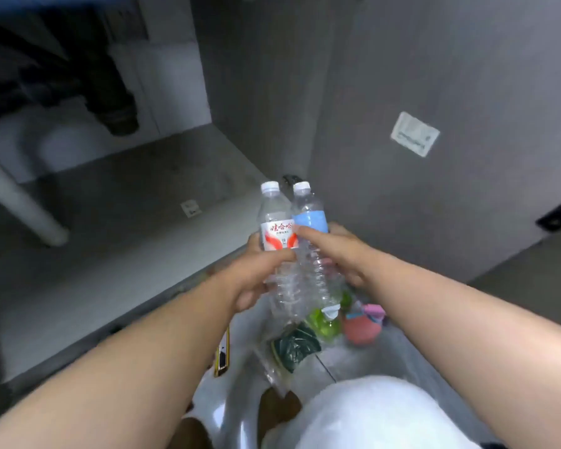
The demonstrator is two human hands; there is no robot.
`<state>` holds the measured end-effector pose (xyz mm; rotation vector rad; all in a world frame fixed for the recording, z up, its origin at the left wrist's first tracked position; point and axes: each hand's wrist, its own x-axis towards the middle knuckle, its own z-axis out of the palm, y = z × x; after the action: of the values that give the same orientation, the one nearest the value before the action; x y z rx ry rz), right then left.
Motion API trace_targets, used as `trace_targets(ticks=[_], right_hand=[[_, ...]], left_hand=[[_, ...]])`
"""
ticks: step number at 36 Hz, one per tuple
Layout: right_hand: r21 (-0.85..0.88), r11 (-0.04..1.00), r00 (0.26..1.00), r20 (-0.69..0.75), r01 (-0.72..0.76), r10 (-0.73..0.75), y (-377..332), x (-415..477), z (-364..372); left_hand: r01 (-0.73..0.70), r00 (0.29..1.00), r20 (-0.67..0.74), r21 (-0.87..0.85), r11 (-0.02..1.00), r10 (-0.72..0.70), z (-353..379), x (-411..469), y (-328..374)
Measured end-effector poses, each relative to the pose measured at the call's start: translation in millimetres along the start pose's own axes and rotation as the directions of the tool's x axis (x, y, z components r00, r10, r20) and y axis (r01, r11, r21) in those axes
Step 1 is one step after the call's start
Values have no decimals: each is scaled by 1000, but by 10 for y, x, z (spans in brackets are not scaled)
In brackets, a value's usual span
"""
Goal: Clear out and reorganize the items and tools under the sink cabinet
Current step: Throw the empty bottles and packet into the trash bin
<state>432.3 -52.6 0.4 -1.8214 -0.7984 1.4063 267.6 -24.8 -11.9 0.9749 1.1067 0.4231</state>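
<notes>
Clear 娃哈哈 bottle (pixel 277 236) tight in the left hand (pixel 255 281), blue-label bottle (pixel 312 220) tight in the right hand (pixel 345 252).

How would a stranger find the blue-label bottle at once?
Before the open cabinet, the left hand and right hand hold clear bottles side by side. Take the right hand's bottle: its label is blue, the other bottle shows red and white.

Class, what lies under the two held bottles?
Under the red-labelled bottle and blue-labelled bottle: a green item, a pink item, a dark green bag. The left hand and right hand cover anything else.
</notes>
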Motion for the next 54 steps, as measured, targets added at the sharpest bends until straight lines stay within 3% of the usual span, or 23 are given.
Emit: trace_targets(ticks=[7,13,19,25,30,36,39,42,45,48,51,54], right_hand=[[27,982,955,-239,185,-174,-112,-1081,-606],[-63,987,940,-302,150,-162,287,-1928,-1237],[-57,998,905,-424,17,-40,1031,-2694,-1745],[93,995,802,-596,18,41,1881,-3285,-2082],[128,992,642,-762,15,89,2460,-3540,-2120],[263,964,567,-801,42,194,2910,-3484,-1963],[256,965,503,-829,-48,245,3068,-3386,-1878],[233,948,486,-817,-216,312,3171,-3338,-1866],[130,938,438,-858,-323,270,3059,-3331,-1907],[104,994,447,-888,-33,108,2666,-3356,-1931],[115,948,561,-825,297,-75,2115,-3445,-1913],[-104,903,593,-722,416,-356,1639,-3522,-1845]], left_hand=[[-139,988,88,206,969,123,691,-796,628],[-99,971,238,395,913,2,1490,-1283,631],[-254,891,452,434,865,34,2138,-1698,124],[-406,833,547,504,762,83,2329,-1816,-23],[-456,821,562,541,707,101,2359,-1787,-99],[-494,809,575,549,674,124,2436,-1761,-236],[-523,791,599,549,652,129,2459,-1788,-254],[-557,749,653,525,644,115,2458,-1836,-261],[-580,708,698,491,650,105,2455,-1845,-291],[-621,683,723,496,608,108,2458,-1823,-315],[-676,670,732,538,503,118,2481,-1790,-314],[-706,680,721,596,383,133,2511,-1737,-321]])
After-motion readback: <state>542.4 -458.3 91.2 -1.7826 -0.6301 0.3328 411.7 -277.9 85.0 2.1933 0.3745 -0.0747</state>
